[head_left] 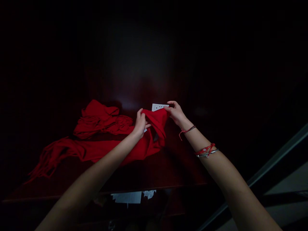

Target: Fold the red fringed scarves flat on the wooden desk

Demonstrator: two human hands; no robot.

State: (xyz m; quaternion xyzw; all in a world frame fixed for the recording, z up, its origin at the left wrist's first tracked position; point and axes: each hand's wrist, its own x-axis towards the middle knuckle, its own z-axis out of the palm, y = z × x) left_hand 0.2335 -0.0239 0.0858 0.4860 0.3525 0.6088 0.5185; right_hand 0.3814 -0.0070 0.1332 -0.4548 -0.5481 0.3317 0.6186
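Note:
A red fringed scarf [141, 150] lies along a dark reddish surface, its tassels trailing to the left and its right end raised. My left hand [140, 124] grips the raised end near its upper edge, with a small white bit showing by the fingers. My right hand [177, 114] pinches the upper right corner of the same end, thumb and fingers closed. Between the hands, just behind the cloth, shows a white rectangular plate or card [158, 106] with small dark marks; I cannot tell whether it touches the fingers.
Behind the scarf sits a crumpled heap of red cloth [103, 120] at the left. White papers [127, 197] lie below the front edge of the dark surface [178, 176]. A pale slanted bar [279, 157] runs along the lower right. Much of the scene is very dark.

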